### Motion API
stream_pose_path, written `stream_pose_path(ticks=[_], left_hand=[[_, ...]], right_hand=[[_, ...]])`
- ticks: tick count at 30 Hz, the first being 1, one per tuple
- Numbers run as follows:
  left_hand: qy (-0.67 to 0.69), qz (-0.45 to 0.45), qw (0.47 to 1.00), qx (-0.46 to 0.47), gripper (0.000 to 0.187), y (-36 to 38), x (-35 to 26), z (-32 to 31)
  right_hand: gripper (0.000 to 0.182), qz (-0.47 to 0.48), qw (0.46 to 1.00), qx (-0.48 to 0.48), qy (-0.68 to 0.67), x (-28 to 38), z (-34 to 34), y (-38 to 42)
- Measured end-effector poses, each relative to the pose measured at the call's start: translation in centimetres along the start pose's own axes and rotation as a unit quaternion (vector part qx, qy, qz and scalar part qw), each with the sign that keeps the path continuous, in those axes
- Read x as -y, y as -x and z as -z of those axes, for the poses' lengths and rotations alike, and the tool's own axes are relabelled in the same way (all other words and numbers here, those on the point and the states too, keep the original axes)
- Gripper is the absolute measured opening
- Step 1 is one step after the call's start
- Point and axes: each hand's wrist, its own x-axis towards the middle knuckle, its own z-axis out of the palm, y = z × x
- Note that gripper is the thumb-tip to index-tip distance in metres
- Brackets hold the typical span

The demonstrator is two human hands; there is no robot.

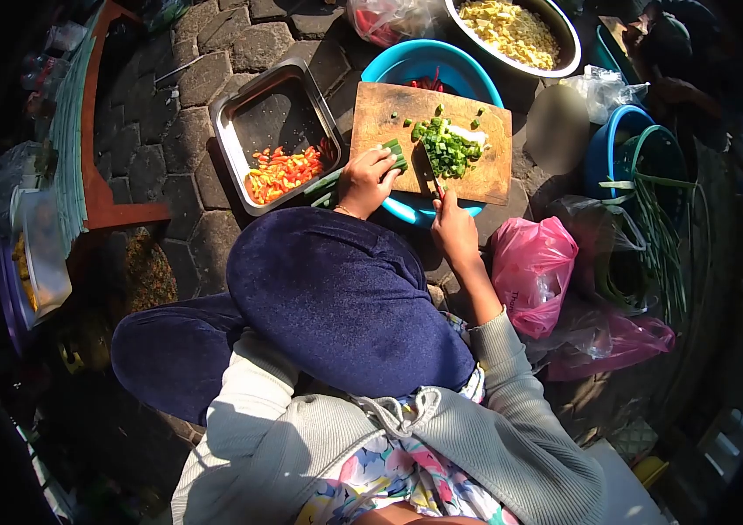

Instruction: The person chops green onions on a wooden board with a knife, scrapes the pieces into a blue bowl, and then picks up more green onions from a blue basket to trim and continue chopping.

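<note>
My left hand (366,182) is closed around a bunch of green onions (396,157) and presses them on the left part of a wooden cutting board (494,162). Their stalks trail down to the left, beneath the hand. In my right hand (455,229) is a knife (439,185), gripped by its handle at the board's near edge. The blade points away from me, between the bunch and a pile of chopped green onion (447,153), and is hard to make out. The board lies across a blue basin (389,61), where some red pieces show behind it.
A metal tray (224,114) with sliced red and orange chillies (282,173) stands left of the board. A metal bowl (574,44) of chopped yellow food stands behind. Pink bags (533,271) and a blue bucket (600,149) with long green stalks lie right. Another person (695,52) is at far right.
</note>
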Motion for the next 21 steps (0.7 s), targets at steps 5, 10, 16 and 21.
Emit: stream_pose_path(ticks=[5,10,16,21], left_hand=[[-0.003,-0.007,1.0,0.012,0.021,-0.6,-0.1,-0.7],[0.012,0.002,0.999,0.042,0.024,-1.1,-0.5,-1.2],[0.017,0.021,0.999,0.046,0.023,-1.0,-0.5,-1.2],[0.022,0.016,0.999,0.033,0.024,-0.7,-0.1,-1.6]], right_hand=[[0.02,-0.012,1.0,0.028,0.007,-0.6,-0.5,0.7],[0.021,0.004,1.0,0.007,0.018,-0.2,0.6,0.4],[0.019,0.015,1.0,0.01,0.008,1.9,0.4,-0.3],[0.018,0.015,0.999,0.024,-0.02,1.7,0.0,-0.3]])
